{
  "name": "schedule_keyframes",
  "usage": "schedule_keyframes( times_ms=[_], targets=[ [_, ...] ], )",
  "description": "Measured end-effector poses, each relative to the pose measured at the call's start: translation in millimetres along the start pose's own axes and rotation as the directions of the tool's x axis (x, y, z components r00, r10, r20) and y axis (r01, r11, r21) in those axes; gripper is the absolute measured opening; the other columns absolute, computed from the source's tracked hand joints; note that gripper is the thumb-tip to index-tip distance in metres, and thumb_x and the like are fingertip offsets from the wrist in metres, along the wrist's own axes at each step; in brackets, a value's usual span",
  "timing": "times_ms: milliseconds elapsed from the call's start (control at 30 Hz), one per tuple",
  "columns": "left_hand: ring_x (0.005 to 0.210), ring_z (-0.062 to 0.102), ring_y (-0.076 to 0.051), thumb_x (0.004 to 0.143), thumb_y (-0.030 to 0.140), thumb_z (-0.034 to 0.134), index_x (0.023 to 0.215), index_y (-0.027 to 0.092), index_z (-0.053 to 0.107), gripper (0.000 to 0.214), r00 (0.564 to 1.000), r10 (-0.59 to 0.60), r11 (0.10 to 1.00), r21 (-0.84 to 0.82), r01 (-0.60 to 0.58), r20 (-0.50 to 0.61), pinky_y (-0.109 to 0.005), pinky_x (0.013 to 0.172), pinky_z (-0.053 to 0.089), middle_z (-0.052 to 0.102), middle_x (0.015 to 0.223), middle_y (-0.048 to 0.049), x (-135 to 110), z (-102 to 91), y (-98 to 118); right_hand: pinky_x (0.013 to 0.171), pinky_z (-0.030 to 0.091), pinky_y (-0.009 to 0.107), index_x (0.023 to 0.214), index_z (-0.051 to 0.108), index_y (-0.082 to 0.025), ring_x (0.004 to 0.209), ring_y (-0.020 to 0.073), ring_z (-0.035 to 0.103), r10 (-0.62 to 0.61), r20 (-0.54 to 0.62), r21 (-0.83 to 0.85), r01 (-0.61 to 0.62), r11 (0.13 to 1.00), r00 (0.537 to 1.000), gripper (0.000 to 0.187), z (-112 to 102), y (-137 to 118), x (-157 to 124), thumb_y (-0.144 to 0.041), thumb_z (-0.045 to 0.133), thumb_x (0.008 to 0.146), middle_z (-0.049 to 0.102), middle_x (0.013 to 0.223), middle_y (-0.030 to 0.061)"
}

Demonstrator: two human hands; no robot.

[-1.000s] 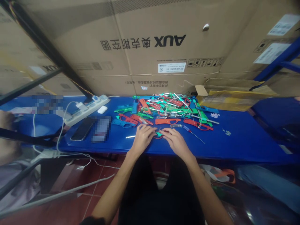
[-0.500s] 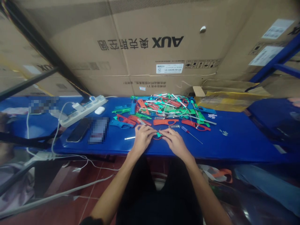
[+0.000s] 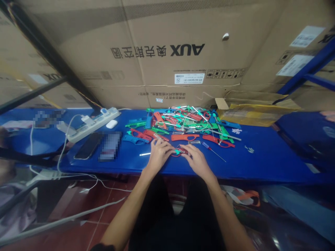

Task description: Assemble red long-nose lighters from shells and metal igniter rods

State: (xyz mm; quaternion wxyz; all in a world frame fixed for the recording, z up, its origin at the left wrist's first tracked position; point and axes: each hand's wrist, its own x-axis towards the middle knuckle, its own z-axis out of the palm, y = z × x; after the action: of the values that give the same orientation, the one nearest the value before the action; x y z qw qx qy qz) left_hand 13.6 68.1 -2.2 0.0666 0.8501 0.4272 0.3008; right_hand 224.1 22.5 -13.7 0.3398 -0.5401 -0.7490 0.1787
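Observation:
Both hands are on one red long-nosed lighter [image 3: 185,151], whose handle shell is opened up with a green part [image 3: 178,151] and thin wires inside. My left hand [image 3: 160,152] is closed around its left portion, and a metal tube [image 3: 144,154] sticks out to the left past that hand. At the other end, my right hand [image 3: 195,157] pinches the red shell between thumb and fingers. Beyond the fingers lie a red handle shell [image 3: 184,137], a small metal-and-clear piece [image 3: 194,142] and a screwdriver [image 3: 213,151] with a purple-and-clear handle.
A heap of red, green and blue lighter parts [image 3: 188,120] covers the back of the blue table [image 3: 261,157]. Leftward are a power strip [image 3: 94,124], a dark phone [image 3: 87,145] and a second phone. Small white pieces [image 3: 237,131] and a torn carton [image 3: 251,113] sit at right.
My right hand has shifted slightly right, away from the green part, so more of the red shell and green part shows. My left hand stays nearly in place.

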Motion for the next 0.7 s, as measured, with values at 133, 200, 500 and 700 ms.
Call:
schedule_keyframes(
  times_ms=[133,200,500,700],
  targets=[
    [0.094,0.060,-0.022,0.093,0.029,0.072,0.090,0.030,0.079,0.008,0.999,-0.038,0.999,-0.030,0.038,-0.003,-0.052,0.108,0.028,0.078,0.095,0.0010,1,-0.1,0,0.091,0.053,0.038,0.133,0.067,-0.026,0.084,0.0210,0.067,0.014,0.002,0.019,-0.014,1.000,1.000,0.035,-2,-2,1,-0.027,0.058,0.099,0.072,0.104,0.0058],
    [0.095,0.061,-0.022,0.094,0.030,0.072,0.090,0.030,0.079,0.008,0.999,-0.038,0.999,-0.031,0.038,-0.002,-0.051,0.107,0.029,0.078,0.094,0.0005,1,0.3,0,0.088,0.053,0.037,0.131,0.068,-0.025,0.083,0.0203,0.067,0.018,0.010,0.034,-0.018,0.999,1.000,0.033,-3,-3,2,-0.027,0.059,0.099,0.071,0.109,0.0066],
    [0.093,0.061,-0.023,0.093,0.028,0.072,0.095,0.032,0.079,0.008,0.997,0.070,0.991,0.119,-0.066,-0.035,-0.051,0.105,0.034,0.076,0.091,-0.0006,-3,-1.3,7,0.095,0.050,0.040,0.127,0.071,-0.034,0.109,0.0234,0.065,-0.031,0.043,0.078,0.028,0.997,0.999,0.034,-3,-3,2,-0.021,0.055,0.101,0.070,0.119,0.0060],
    [0.093,0.065,-0.023,0.097,0.025,0.067,0.113,0.028,0.073,0.018,0.994,0.049,0.994,0.106,-0.039,-0.093,-0.054,0.112,0.031,0.078,0.094,-0.0016,-12,-7.9,10,0.092,0.049,0.042,0.125,0.073,-0.035,0.107,0.0229,0.066,-0.079,0.066,-0.044,0.082,0.996,0.995,0.034,-2,-6,1,-0.020,0.052,0.102,0.067,0.126,0.0069]
  ],
)
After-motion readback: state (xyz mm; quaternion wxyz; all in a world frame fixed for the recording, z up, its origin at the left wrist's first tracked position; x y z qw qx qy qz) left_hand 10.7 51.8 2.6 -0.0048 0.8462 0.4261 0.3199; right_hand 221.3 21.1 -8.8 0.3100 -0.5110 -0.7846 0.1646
